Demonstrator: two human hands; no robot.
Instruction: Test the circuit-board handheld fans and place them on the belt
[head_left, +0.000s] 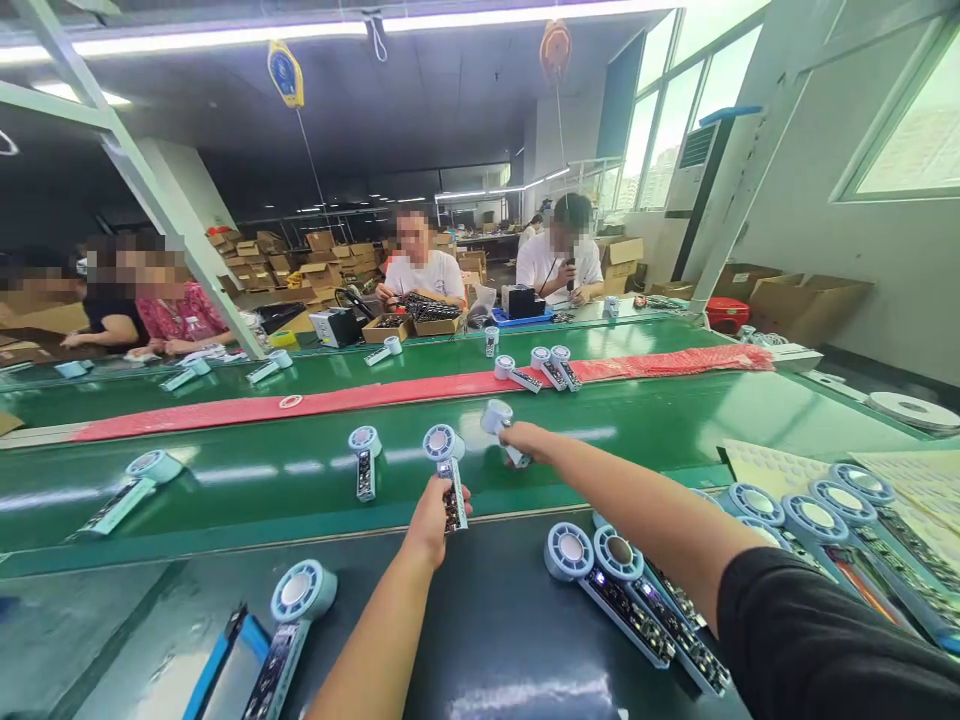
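My left hand (429, 518) is closed around the handle of a light blue handheld fan (442, 441), whose round head faces up and whose circuit board shows along the open handle. Over the green belt, my right hand (527, 440) reaches forward and grips a second handheld fan (496, 415) just below its head; the fingers partly hide its handle. To the left, another handheld fan (364, 462) lies on the belt. Beneath my right arm, several fans with bare boards, one of them a handheld fan (570, 552), lie side by side on the dark bench (495, 640).
A green conveyor belt (262, 490) runs across, with a pink strip (405, 388) along its middle bearing several fans. A fan (300, 592) and blue-edged tool or part (217, 665) lie at lower left. Co-workers sit opposite, near a cardboard box (436, 322). A slanted frame post (161, 190) stands left.
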